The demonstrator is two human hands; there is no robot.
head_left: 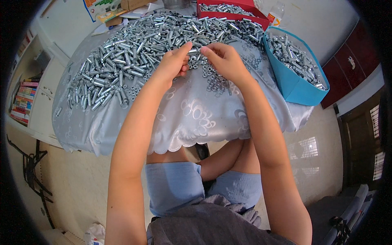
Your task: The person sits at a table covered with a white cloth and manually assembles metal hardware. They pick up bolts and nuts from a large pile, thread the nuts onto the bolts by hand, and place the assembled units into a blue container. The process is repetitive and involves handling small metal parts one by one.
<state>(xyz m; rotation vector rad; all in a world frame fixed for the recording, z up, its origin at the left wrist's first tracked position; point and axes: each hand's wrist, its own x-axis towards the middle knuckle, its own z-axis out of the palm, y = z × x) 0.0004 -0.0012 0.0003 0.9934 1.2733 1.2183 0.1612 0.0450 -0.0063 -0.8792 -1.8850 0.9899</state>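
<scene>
Both my hands are over the near edge of a big heap of silver expansion bolts (110, 61) with metal sleeves. My left hand (173, 65) is closed, thumb and forefinger pinched towards the right. A short silver expansion bolt (194, 52) lies level between the two hands, its left end at my left fingertips. Facing it, my right hand (227, 61) has thumb and fingers drawn together by the bolt's other end. Whatever the right fingertips pinch is too small to make out. Loose nuts (212, 79) are scattered on the cloth below my hands.
A shiny grey patterned tablecloth (183, 118) covers the table. On the right stands a blue fabric bin (286, 87) full of bolts. Behind the heap sit a red box (261, 18) with more metal parts and a plastic bottle (276, 14). Bookshelves (26, 96) stand at left.
</scene>
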